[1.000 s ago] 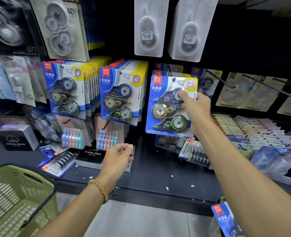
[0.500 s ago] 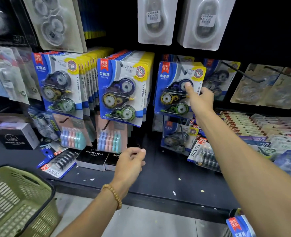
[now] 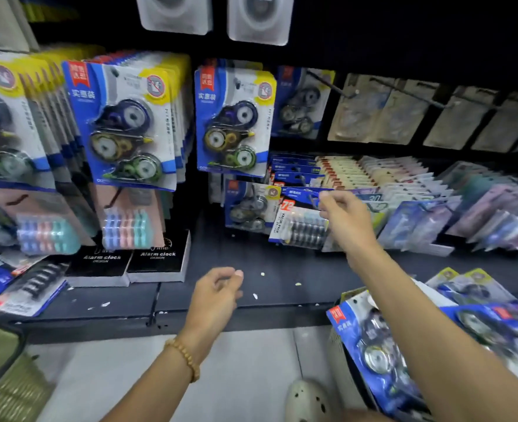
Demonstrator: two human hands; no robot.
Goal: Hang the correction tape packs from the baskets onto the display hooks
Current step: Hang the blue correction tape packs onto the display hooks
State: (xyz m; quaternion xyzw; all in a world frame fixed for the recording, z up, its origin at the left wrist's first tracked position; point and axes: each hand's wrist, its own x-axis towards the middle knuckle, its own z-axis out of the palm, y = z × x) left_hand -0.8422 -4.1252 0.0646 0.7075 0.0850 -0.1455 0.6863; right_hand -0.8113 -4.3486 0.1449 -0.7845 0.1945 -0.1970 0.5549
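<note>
Between packs: right hand [image 3: 347, 222] and left hand [image 3: 218, 292], both loosely curled and empty, hang below the hung correction tape pack [image 3: 234, 120]; next, grasp another from the basket [image 3: 342, 354].

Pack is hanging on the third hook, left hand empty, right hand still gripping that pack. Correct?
Not quite. In the head view the right hand has let go of the hung pack and sits lower, clear of it, holding nothing. The rest stands: the pack hangs on the third hook and the left hand is empty.

"Alarm clock" on black boxes [image 3: 157, 258]
</note>
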